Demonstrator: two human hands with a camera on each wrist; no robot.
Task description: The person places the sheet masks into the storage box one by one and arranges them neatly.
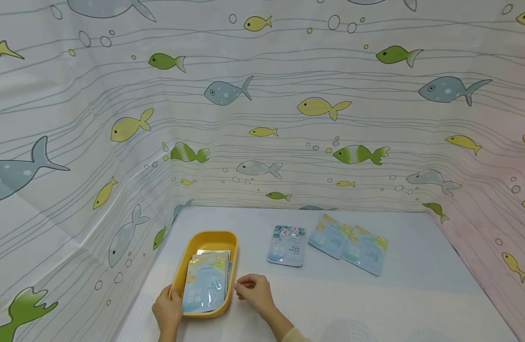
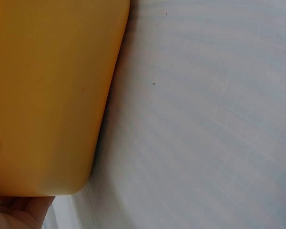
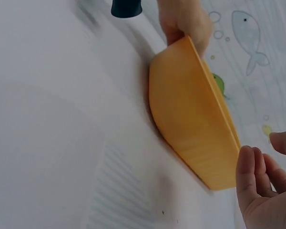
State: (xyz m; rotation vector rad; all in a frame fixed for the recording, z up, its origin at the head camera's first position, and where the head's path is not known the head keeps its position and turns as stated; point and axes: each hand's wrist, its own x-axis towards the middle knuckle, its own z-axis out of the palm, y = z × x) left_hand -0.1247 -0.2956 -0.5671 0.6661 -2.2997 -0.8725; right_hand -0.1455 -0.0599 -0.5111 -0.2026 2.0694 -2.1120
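Partly filled with pale-blue packets (image 1: 204, 285), a yellow tray (image 1: 220, 241) sits on a table (image 1: 373, 308), its rim gripped by a person's left hand (image 1: 168, 308). Just beside the tray's opposite side, the right hand (image 1: 258, 292) holds nothing, thumb parted from loosely bent fingers, with three more packets (image 1: 286, 247) lying beyond it and to the right

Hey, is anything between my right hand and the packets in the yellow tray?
Yes: the near side wall of the yellow tray stands between your right hand and the packets inside. Nothing else visible blocks the way.
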